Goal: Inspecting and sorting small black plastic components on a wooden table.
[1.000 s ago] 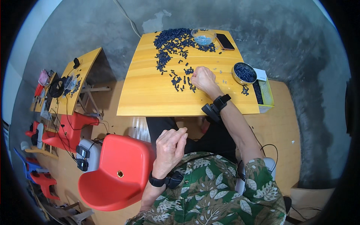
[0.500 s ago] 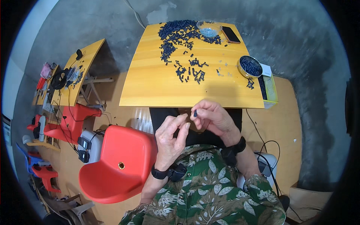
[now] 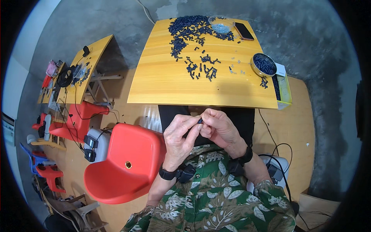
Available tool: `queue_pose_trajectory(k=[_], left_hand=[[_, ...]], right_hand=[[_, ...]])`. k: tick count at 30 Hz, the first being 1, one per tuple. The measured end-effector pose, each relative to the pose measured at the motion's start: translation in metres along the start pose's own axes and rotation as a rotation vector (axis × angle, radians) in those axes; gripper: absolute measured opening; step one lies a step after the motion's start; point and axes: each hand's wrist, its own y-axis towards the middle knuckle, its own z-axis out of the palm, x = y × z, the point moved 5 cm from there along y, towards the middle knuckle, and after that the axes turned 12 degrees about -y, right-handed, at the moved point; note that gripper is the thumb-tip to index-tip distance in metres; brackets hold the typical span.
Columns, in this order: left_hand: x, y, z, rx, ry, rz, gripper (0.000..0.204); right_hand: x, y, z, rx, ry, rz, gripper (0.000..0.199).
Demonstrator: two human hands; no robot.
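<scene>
Both hands' grip is pinched together on one small dark part (image 3: 199, 121), held between left hand (image 3: 178, 138) and right hand (image 3: 219, 129) over the lap, well short of the yellow tabletop (image 3: 170, 85). Risk, as judged: if the pinch slackens, the part could be lost to the floor or beside the red chair (image 3: 129, 162); the loose dark pieces (image 3: 185, 27) & steel bowl (image 3: 264, 64) near the edge could be knocked.

Yellow wooden table (image 3: 170, 83) on a grey concrete floor (image 3: 116, 19). Loose pile of small dark parts (image 3: 185, 27) at its far edge, beside a clear bowl (image 3: 221, 24) and a dark phone (image 3: 244, 31). Round metal bowl (image 3: 264, 64) of dark parts near the right edge, next to a yellow box (image 3: 285, 89). Red plastic chair (image 3: 125, 164) at lower left. Second yellow table (image 3: 91, 67), cluttered with cables, further left.
</scene>
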Motion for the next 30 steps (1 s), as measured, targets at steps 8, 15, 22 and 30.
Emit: queue_pose_trajectory(k=[8,15,22,30], left_hand=[[-0.005,0.000,0.002,0.001,0.154,0.050,0.018],[0.013,-0.004,-0.001,-0.041,-0.230,-0.210,0.010],[0.017,-0.006,0.002,-0.069,-0.322,-0.255,0.011],[0.011,-0.004,0.001,0.013,-0.047,-0.240,0.014]], right_hand=[[0.019,-0.008,0.003,-0.260,-0.589,-0.287,0.017],[0.026,-0.013,0.009,-0.231,-0.457,-0.295,0.017],[0.029,-0.015,0.017,-0.161,-0.584,-0.420,0.012],[0.034,-0.015,0.018,-0.238,-0.809,-0.515,0.007]])
